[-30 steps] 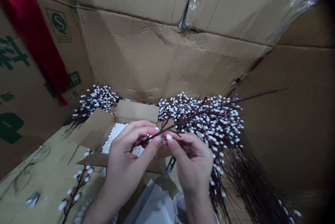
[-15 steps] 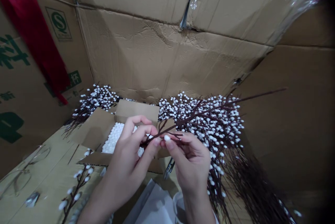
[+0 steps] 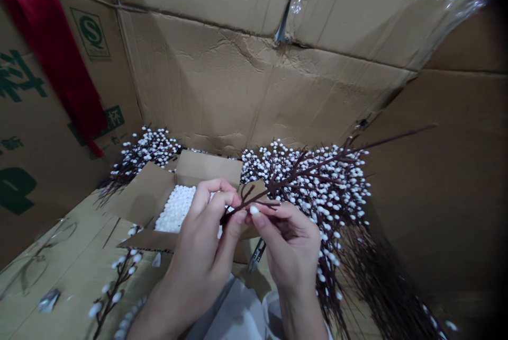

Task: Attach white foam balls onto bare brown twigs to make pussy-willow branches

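1. Two bare hands are holding up an artificial pussy-willow branch (image 3: 305, 176), its dark stem studded with white buds. The left hand (image 3: 198, 242) and right hand (image 3: 289, 250) are meeting at its thin lower end, just above the open box.
2. The left fingers (image 3: 214, 197) are curling around the stem end and pinching it against the thumb, and they are sitting slightly lower than a moment ago, so more of the box's contents is showing.
3. The right fingertips (image 3: 273, 212) are closing on the stem just beside the left hand, gripping it firmly with the thumb.
4. A small open cardboard box (image 3: 206, 166) is standing directly below the hands, its flaps folded outward, and it is holding a packed mass of loose white beads (image 3: 174, 210).
5. Black-handled snips (image 3: 257, 254) are lying just below the gap between the hands, beside the box.
6. A large cardboard carton (image 3: 206, 75) is surrounding everything, with more budded branches (image 3: 146, 149) heaped against its back wall, a loose sprig (image 3: 115, 282) lying on the flap at lower left, and a red cloth strip (image 3: 51, 48) hanging down its left side.
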Motion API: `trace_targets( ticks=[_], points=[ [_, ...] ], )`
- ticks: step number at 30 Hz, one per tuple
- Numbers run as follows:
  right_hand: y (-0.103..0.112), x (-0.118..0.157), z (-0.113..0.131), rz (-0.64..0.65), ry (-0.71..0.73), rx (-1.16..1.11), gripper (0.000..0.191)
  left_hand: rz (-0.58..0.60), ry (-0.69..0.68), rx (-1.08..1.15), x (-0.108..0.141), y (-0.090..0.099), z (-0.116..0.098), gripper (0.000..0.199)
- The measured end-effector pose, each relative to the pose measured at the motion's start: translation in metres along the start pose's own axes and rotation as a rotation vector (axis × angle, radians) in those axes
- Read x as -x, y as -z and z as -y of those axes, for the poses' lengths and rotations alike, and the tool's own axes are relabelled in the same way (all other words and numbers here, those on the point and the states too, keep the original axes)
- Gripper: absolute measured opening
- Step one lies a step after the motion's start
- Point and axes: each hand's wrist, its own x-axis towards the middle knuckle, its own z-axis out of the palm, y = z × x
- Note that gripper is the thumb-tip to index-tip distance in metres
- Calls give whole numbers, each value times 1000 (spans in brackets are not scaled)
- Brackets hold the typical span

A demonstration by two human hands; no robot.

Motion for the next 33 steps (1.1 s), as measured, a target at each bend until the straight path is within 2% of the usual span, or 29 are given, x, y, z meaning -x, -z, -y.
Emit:
trace_targets(
  ticks=[8, 14, 18, 22, 26, 28, 31, 33],
  points=[
    [1, -1, 4, 46, 42, 68, 34, 16, -9, 40, 0, -2, 0, 17],
    [2, -4, 6, 56, 60, 131, 24, 11, -24, 33, -2, -1, -1, 17],
    [1, -4, 8, 68, 70, 150, 27, 15, 3, 54, -2, 0, 0, 16],
    [-1, -1, 9, 38, 49, 177, 26, 12, 131, 209, -3, -1, 1, 10],
    [0, -1, 13, -18, -18, 169, 27, 5, 365, 543, -4, 1, 5, 5],
    [4, -4, 14, -91, -32, 180, 20, -10, 474, 673, -5, 2, 8, 11],
    [13, -8, 12, -173, 3, 223, 7, -50, 573, 716, -8, 1, 9, 24],
    [17, -9, 10, -182, 30, 239, 4, -102, 592, 708, -11, 0, 9, 25]
  ],
)
